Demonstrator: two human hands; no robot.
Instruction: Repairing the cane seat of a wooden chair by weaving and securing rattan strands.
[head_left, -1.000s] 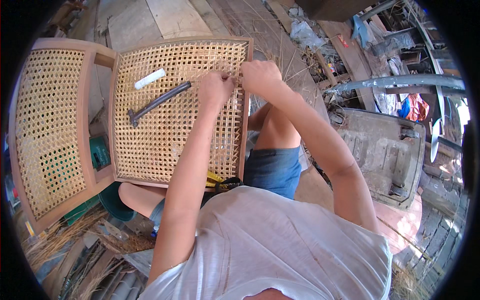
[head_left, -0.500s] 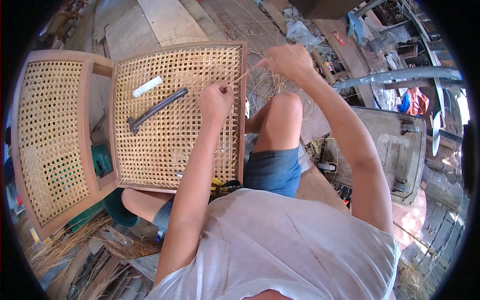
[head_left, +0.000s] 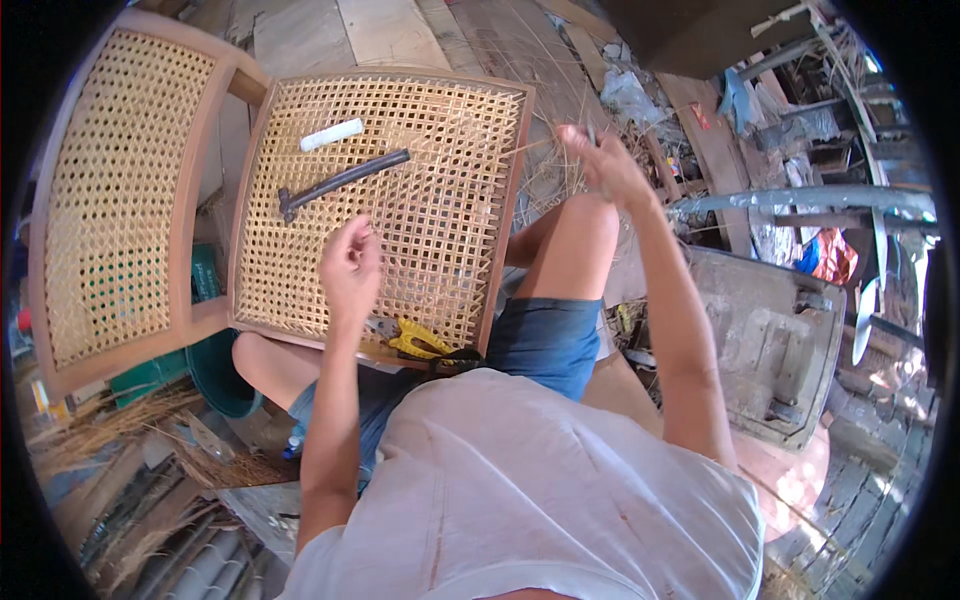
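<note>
I see my left hand (head_left: 350, 268) loosely curled above the cane seat (head_left: 385, 205), right hand (head_left: 600, 165) pinching a cane strand (head_left: 535, 148) beyond the seat's right edge (open air there), hammer (head_left: 340, 183) lying mid-seat

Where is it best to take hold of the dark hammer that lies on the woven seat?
Probably the long handle of the hammer, near its free upper-right end, coming from above. It lies flat on the woven seat, its head at the lower left. The white stick lies close above it.
</note>
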